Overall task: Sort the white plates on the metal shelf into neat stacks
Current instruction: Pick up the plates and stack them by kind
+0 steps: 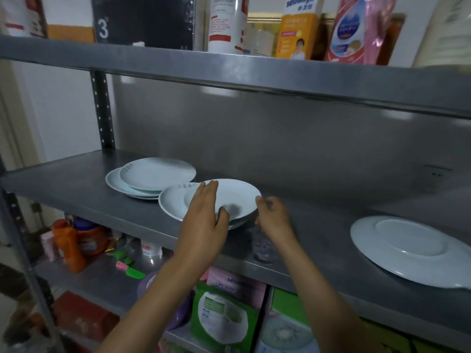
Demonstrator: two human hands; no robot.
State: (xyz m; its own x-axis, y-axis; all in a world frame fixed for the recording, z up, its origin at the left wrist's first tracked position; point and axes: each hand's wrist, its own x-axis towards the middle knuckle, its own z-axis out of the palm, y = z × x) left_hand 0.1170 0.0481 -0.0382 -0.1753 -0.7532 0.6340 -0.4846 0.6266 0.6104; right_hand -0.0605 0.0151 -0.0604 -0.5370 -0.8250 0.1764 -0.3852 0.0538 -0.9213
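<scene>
Upper shelf: a black box with a white "3" (142, 21), a white canister with red bands (225, 24), an orange-and-white carton (297, 29) and a red-and-pink pouch (354, 29) are standing along its front edge.
Lower shelf: an orange bottle (68, 247) is standing near the left end, with green and pink packages (224, 319) lying further right; both forearms are crossing in front of them.
Left hand (204, 215): it is lying over the near-left part of the shallow white plate (237, 197), fingers nearly straight across the rim and bowl, thumb pressing the near rim; it is holding the plate.
Right hand (271, 216): fingers are curling, the tips pinching the plate's right rim.
Held plate: white and glossy; it is sitting tilted on top of the middle stack (173, 202), offset to the right of the plate below, near the front edge of the metal shelf (76, 184).
Middle stack: the plate below is showing grey lettering on its far rim; how many lie beneath cannot be told.
Back-left stack (150, 178): several white plates are lying unevenly, the top one shifted right, just behind the middle stack.
Large flat plate (413, 250): it is lying alone by the shelf's right end, well apart from the others.
</scene>
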